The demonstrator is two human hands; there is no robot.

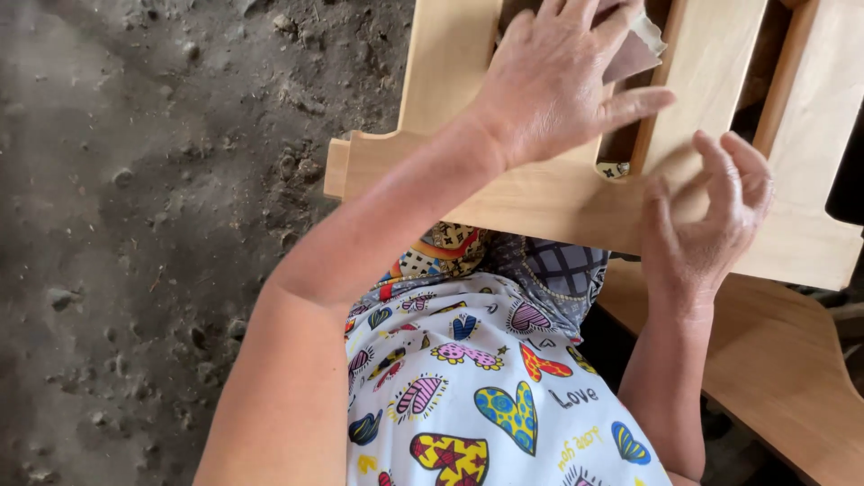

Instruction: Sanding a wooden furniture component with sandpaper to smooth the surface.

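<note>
Resting across the person's lap, a pale slatted wooden frame (558,193) fills the upper right of the view and serves as the landmark. The left hand (558,81) lies on top of the frame, fingers spread wide and pressing a piece of brown sandpaper (634,49) against the gap between two slats. The right hand (706,220) sits at the frame's near rail, fingers curled narrow against the wood, holding nothing I can make out. Below the frame is a heart-patterned garment (486,396); left of it, bare dirt floor (135,225); lower right, another wooden board (783,360).
</note>
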